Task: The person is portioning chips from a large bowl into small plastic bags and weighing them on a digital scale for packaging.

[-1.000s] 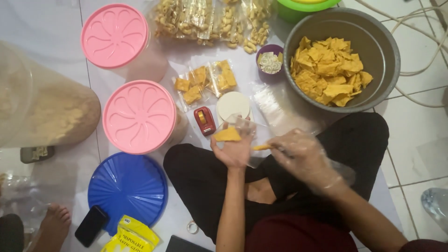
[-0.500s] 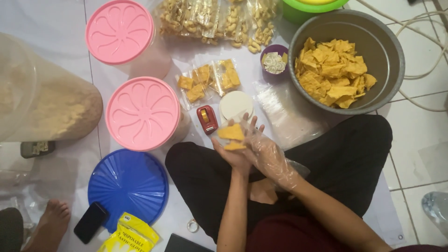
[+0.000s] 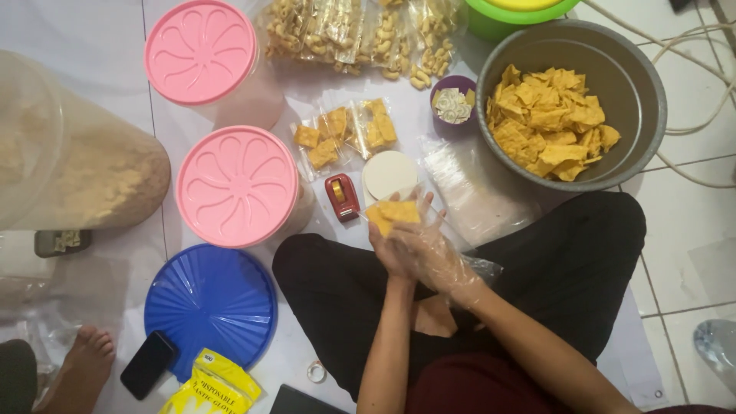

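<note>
1. Left hand (image 3: 389, 249), bare, raised over the lap, fingers curled around a small clear plastic bag (image 3: 395, 217) stuffed with yellow-orange chips.
2. Right hand (image 3: 429, 253), covered by a thin clear plastic glove, pressed against the left, fingers closed on the same bag from the right side.
3. Bag held just above the knees, upright between both hands, its top near a round white lid (image 3: 389, 174) lying on the floor.
4. Just left of the bag, on the floor: a small red tape dispenser (image 3: 341, 196).
5. Beyond that, two filled chip packets (image 3: 346, 132) lying flat side by side, and farther up a row of clear packets of pale curled snacks (image 3: 360, 34).
6. Upper right: a big grey metal bowl (image 3: 640, 92) half full of loose chips (image 3: 548, 123); touching its left rim, a small purple cup (image 3: 452, 103) with pale bits inside.
7. Between bowl and knees: a stack of empty clear bags (image 3: 479, 195) lying flat.
8. Left side: two jars with pink flower-patterned lids (image 3: 238, 186), one above the other; below them a blue round lid (image 3: 208, 307).
9. Far left: a large clear container (image 3: 77, 165) on its side, filled with pale crumbs.
10. Bottom left: a black phone (image 3: 147, 365), a yellow packet of disposable gloves (image 3: 213, 387), and another person's bare foot (image 3: 80, 368).
</note>
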